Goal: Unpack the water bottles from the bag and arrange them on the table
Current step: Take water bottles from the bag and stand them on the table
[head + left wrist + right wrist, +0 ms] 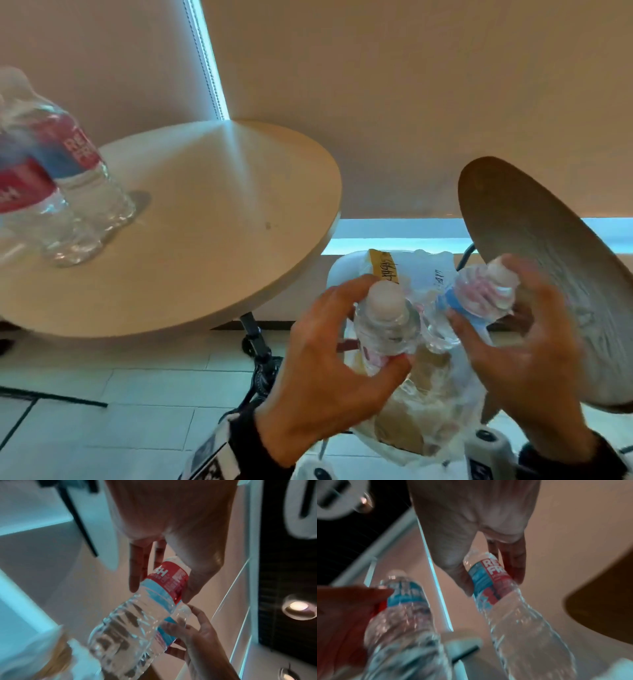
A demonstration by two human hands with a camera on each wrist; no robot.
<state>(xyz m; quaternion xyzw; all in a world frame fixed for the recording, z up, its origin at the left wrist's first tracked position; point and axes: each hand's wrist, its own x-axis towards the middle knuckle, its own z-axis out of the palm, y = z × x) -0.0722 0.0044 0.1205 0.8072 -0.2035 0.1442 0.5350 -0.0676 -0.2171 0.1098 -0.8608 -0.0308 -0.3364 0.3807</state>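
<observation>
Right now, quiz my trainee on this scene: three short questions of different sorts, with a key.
1. True or false: the left hand grips a water bottle just below its cap.
2. How many water bottles already stand on the round table?
3. Multiple choice: the right hand's bottle is A) standing on the table, B) held above the plastic bag, C) lying on the floor.

Key
1. True; its fingers curl round the bottle.
2. Two, close together at the left edge of the head view.
3. B; the right hand grips it.

Right hand [471, 527] grips a red-and-blue-labelled bottle [510, 608]; a second bottle [402, 615] blurs beside it.
</observation>
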